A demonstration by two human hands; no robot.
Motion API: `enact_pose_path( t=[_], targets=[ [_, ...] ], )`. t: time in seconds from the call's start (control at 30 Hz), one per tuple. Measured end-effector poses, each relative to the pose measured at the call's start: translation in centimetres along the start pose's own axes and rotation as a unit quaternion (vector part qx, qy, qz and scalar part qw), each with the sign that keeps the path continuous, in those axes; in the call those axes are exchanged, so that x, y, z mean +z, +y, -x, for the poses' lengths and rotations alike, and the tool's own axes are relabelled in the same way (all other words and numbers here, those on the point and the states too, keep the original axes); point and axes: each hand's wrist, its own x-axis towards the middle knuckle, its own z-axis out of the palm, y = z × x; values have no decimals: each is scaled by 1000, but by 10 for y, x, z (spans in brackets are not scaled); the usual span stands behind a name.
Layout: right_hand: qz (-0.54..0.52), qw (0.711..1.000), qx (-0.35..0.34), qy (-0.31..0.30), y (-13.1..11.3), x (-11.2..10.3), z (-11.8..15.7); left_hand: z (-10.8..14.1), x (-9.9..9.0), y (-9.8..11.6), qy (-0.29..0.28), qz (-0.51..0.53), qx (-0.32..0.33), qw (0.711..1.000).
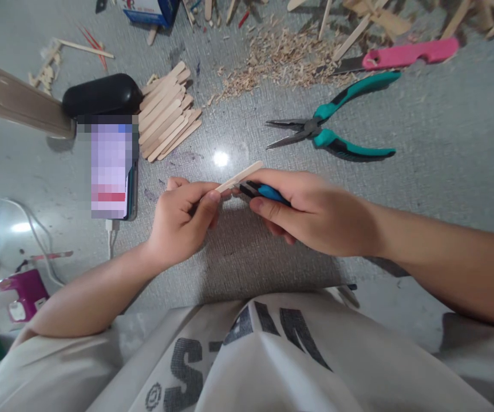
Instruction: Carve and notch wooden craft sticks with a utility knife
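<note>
My left hand (186, 214) pinches one end of a pale wooden stick (247, 174) between thumb and fingers. The stick slants up to the right, its free end near my right index finger. My right hand (311, 212) is closed around a small tool with a blue and black handle (272, 193). The tool's metal tip points left, close under the stick; whether it touches the wood cannot be made out. Above my left hand lies a pile of flat wooden sticks (167, 117). Open pliers with teal handles (354, 97) rest above my right hand.
Wood shavings (272, 57) spread across the back, beside a pink-handled knife (414, 54). At left are a tall bottle (23, 100), a black case (103, 96), a phone (108, 166) with a white cable, and a purple object (27, 292). A blue box (152, 10) sits at the top.
</note>
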Motion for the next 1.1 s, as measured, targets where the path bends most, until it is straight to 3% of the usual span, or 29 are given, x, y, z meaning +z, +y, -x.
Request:
enact_pose_path(
  t=[0.37,0.73,0.9,1.1],
  targets=[
    [-112,988,108,-6,-14,5,0,0,1,0,-19,-24,9,999],
    [-261,942,210,-15,-28,15,-6,2,3,6,-42,-32,59,997],
    [-257,940,226,0,-32,19,-5,0,4,4,-57,-47,105,992],
    [-283,933,222,-21,-29,18,-8,2,3,3,-60,-49,100,992]
  ],
)
